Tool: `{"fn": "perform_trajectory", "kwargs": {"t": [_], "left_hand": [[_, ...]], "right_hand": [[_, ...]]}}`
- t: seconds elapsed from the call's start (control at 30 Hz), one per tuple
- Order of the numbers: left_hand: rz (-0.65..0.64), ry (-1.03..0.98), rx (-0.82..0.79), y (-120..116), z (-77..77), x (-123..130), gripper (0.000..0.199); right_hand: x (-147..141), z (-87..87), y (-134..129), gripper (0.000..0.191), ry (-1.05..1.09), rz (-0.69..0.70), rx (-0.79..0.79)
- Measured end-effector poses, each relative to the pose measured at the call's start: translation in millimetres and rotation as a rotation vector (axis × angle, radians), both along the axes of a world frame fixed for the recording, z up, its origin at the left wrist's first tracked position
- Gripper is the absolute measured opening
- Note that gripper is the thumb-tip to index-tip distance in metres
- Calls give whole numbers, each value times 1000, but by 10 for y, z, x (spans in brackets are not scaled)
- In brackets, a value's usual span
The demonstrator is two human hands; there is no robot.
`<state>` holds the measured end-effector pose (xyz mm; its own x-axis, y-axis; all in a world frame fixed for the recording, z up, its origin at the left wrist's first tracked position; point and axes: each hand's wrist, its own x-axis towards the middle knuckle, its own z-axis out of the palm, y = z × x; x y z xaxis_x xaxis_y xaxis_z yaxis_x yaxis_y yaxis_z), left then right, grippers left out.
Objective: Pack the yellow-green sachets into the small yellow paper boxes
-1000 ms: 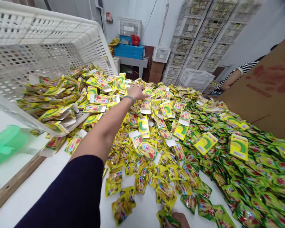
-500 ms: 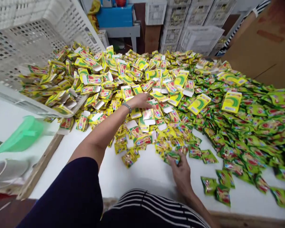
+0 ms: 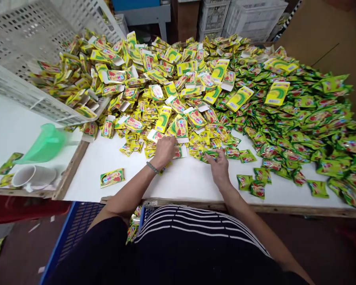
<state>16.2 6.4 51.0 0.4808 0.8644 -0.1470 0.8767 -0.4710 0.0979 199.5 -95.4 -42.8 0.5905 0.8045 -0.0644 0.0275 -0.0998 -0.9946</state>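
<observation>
My left hand (image 3: 165, 151) is closed around a small yellow-and-green candy box (image 3: 180, 152), whose white end shows past the fingers. Just above its knuckles, more boxes, such as an upright yellow box (image 3: 163, 118), lie on the heap of small yellow packets (image 3: 148, 109). At the heap's near edge, my right hand (image 3: 220, 168) has thumb and fingers closed on a small green packet (image 3: 208, 155). Beside that hand are other green packets (image 3: 247, 156). A single flat box (image 3: 112, 178) lies apart on the white table, left of my left forearm.
A tipped white crate (image 3: 56, 109) spills boxes from the left. Green packets (image 3: 308, 138) are piled on the right. A green scoop (image 3: 44, 144) and white mug (image 3: 34, 177) stand at the left. Below the table edge is a blue crate (image 3: 74, 225); a cardboard sheet (image 3: 323, 51) rises at back right.
My left hand has come back from the heap toward me and is now closed on a box. My right hand stays by the green packet. The view has tilted downward.
</observation>
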Motion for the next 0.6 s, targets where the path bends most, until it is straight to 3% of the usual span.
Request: {"fn": "perform_trajectory", "kwargs": {"t": [0.13, 0.3, 0.43, 0.6], "left_hand": [[-62, -2, 5, -87, -70, -16, 43], [-46, 21, -52, -231, -67, -61, 36], [-56, 10, -66, -314, -83, -145, 46], [-16, -111, -139, -362, -39, -226, 28]], "right_hand": [[57, 70, -60, 45, 9, 18, 56], [99, 205, -102, 41, 10, 45, 67], [118, 238, -113, 39, -44, 107, 42], [128, 246, -128, 40, -11, 182, 6]]}}
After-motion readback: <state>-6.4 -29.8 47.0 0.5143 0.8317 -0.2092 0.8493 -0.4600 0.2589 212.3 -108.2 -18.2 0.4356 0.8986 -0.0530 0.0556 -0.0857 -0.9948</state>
